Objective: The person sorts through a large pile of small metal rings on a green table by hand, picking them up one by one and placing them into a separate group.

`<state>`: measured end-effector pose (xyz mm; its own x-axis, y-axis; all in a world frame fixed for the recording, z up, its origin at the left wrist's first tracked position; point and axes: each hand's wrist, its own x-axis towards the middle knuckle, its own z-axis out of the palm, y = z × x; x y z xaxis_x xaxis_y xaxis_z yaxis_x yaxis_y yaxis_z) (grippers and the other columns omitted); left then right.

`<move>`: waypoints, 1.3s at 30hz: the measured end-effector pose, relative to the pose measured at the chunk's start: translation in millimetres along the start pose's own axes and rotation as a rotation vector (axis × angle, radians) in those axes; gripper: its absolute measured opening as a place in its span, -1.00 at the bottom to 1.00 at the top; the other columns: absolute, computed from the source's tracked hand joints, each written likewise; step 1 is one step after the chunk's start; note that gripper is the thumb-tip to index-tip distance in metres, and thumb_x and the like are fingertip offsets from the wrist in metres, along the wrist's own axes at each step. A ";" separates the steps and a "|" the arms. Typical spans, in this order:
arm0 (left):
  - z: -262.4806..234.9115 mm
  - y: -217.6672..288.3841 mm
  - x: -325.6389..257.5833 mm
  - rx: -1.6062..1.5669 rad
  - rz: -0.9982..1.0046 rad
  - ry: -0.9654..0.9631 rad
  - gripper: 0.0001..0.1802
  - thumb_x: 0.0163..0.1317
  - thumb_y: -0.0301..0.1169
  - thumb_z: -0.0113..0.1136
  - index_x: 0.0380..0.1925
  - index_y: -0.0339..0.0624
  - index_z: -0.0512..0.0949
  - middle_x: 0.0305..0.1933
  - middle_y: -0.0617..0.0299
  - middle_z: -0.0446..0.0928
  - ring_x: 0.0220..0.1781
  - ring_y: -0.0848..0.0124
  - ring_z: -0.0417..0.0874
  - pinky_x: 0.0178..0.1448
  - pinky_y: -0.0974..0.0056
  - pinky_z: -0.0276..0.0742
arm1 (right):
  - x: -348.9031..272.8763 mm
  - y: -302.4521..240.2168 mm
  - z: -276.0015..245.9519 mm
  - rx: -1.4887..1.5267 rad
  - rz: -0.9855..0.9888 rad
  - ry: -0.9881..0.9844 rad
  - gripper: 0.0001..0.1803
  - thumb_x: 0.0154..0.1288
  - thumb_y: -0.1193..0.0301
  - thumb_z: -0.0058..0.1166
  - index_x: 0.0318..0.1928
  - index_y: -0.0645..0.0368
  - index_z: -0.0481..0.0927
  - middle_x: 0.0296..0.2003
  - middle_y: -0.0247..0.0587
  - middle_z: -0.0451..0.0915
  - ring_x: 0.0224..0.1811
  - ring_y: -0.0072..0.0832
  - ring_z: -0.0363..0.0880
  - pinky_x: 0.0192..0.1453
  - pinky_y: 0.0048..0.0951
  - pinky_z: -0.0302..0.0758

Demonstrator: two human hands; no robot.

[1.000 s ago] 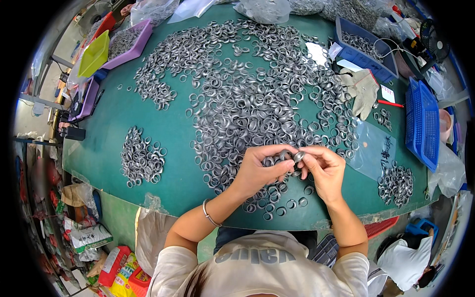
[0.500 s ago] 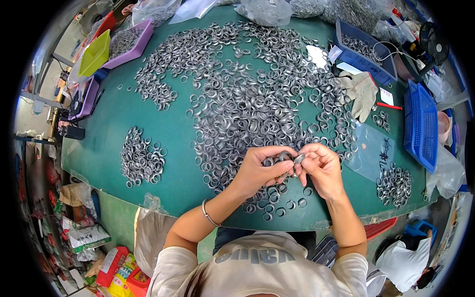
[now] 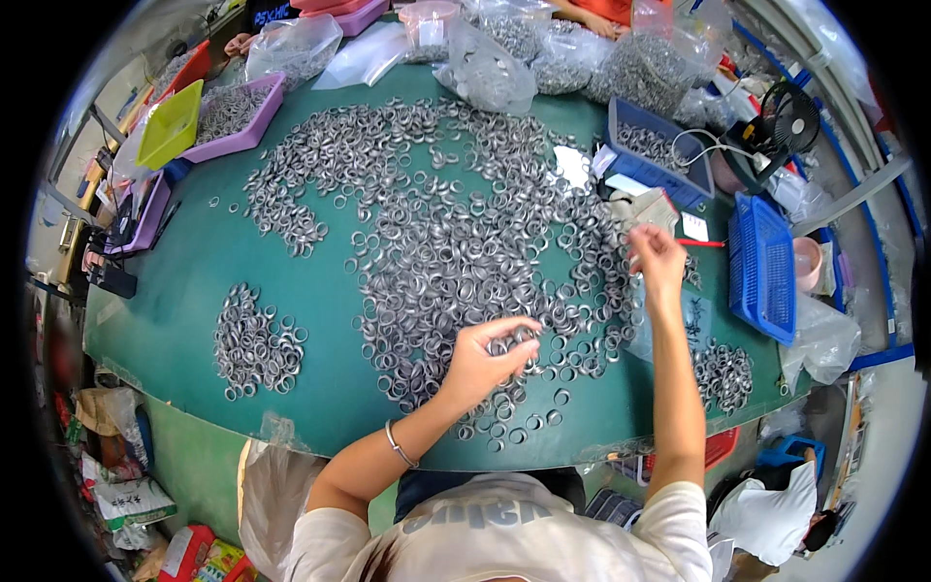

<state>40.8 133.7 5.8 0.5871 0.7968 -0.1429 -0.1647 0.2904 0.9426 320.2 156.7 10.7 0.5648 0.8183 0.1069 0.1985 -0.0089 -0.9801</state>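
Dull grey metal rings spread in a big loose heap over the green table. My left hand is curled over the heap's near edge, with several rings between its thumb and fingers. Farther off to the right, my right hand is over the heap's right edge, just in front of a pale work glove. Its fingers are bent in toward the thumb; what they hold, if anything, is too small to make out. Smaller ring piles lie apart at the left and at the right.
A blue bin of rings, a blue basket and a small black fan line the right side. Bags of rings stand along the far edge. At far left are a yellow-green tray and a purple tray.
My right hand has parted from the left and moved away to the far right. My left hand still holds rings. The whole view has shifted, showing more of the far edge.
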 end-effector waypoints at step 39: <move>-0.1 8.4 -50.3 -0.437 -0.159 0.123 -0.86 0.25 -0.34 0.03 -0.29 -0.16 0.44 -0.38 0.21 0.47 -0.52 0.51 0.42 -0.65 0.56 0.17 | -123.9 14.3 39.5 -0.936 -0.661 -0.314 -0.65 -0.05 0.47 0.19 -0.18 0.20 0.44 -0.24 -0.13 0.41 -0.12 -0.19 0.35 -0.09 -0.22 0.26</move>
<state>9.8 96.1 20.9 0.5379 0.7738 -0.3345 -0.4138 0.5880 0.6950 221.5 77.9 -23.3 -0.0622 0.9259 0.3726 0.9596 0.1581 -0.2326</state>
